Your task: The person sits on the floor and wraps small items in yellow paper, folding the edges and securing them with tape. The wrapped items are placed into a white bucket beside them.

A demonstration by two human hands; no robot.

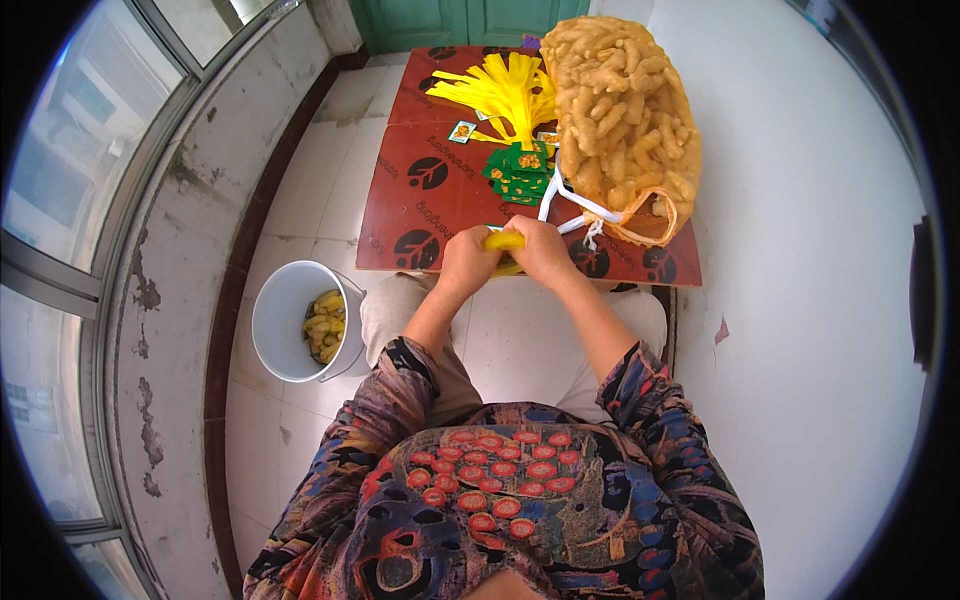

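Note:
Both hands meet over the front edge of the red board table (457, 214). My left hand (468, 259) and my right hand (537, 250) grip opposite ends of a yellow-netted piece (505, 241), most likely ginger root. Yellow netting also hangs below the fingers; what it holds is mostly covered. Just beyond the hands lies a stack of green picture cards (517, 174). Behind it fans out a bundle of yellow mesh sleeves (510, 90). A large mesh sack of ginger roots (622, 112) lies on the table's right side, its orange mouth towards me.
White straps (553, 196) trail from the sack near my right hand. A loose card (462, 132) lies left of the sleeves. On the floor at left, a white bucket (281, 322) contains yellow-netted ginger pieces (325, 326). A white wall (787, 262) bounds the right side.

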